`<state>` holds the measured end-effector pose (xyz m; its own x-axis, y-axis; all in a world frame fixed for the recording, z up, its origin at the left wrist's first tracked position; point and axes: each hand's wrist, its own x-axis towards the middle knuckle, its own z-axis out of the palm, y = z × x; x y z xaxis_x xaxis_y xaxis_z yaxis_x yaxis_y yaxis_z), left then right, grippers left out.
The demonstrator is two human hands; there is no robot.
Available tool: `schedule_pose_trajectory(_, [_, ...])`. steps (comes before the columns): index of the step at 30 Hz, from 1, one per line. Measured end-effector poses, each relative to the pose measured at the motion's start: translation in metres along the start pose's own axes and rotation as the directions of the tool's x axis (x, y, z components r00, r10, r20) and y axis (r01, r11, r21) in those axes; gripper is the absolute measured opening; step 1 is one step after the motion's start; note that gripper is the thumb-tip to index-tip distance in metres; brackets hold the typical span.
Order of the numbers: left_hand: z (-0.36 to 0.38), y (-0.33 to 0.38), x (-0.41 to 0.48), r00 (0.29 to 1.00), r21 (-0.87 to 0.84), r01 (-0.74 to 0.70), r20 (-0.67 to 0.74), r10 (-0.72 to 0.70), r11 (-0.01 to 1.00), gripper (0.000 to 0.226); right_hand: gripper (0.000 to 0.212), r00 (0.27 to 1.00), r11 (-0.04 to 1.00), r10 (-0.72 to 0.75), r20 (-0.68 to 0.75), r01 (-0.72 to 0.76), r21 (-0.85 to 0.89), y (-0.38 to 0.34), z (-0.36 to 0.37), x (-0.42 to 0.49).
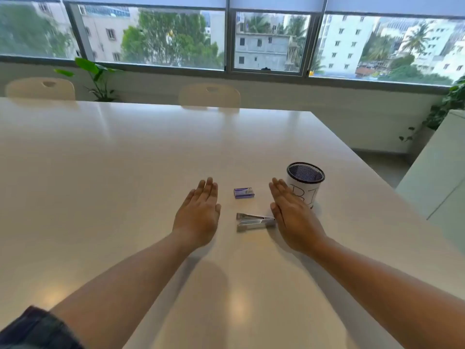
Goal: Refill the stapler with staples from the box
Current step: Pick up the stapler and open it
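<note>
Glossy, smooth white table (125, 159) mirroring window light; bright bare metal stapler (255, 222); small purple printed cardboard box (243, 192); black wire-mesh metal cup (305, 182) wrapped in matt white paper.

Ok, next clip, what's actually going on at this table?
A person sits at a white table with both hands flat and empty. The left hand and right hand lie on either side of a small silver metal stapler, neither gripping it. A small purple staple box sits closed just beyond the stapler. A black mesh pen cup with a white paper label stands behind the right hand. Refilling has not started.
</note>
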<state>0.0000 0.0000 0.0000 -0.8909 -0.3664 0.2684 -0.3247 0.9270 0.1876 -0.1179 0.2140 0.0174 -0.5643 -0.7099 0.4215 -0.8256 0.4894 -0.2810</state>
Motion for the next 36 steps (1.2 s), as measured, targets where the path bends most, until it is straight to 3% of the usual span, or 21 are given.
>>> schedule_pose_trajectory(11, [0.009, -0.003, -0.011, 0.979, -0.111, 0.119, 0.181, -0.097, 0.987, 0.055, 0.059, 0.953, 0.992, 0.124, 0.275, -0.123, -0.020, 0.004, 0.012, -0.010])
schedule_pose_trajectory(21, [0.013, 0.000, -0.015, 0.983, -0.098, 0.119, 0.151, -0.103, 0.988, 0.053, 0.061, 0.959, 0.994, 0.108, 0.261, -0.107, -0.016, 0.004, 0.011, -0.009])
schedule_pose_trajectory(29, [0.014, 0.001, -0.018, 0.987, -0.127, 0.122, 0.122, -0.107, 0.984, 0.053, 0.069, 0.958, 0.999, -0.016, 0.287, 0.002, 0.049, -0.013, 0.012, 0.003])
schedule_pose_trajectory(36, [0.012, 0.001, -0.018, 0.990, -0.149, 0.121, 0.088, -0.108, 0.981, 0.054, 0.047, 0.980, 0.990, -0.059, 0.191, 0.033, 0.137, -0.025, 0.026, 0.013])
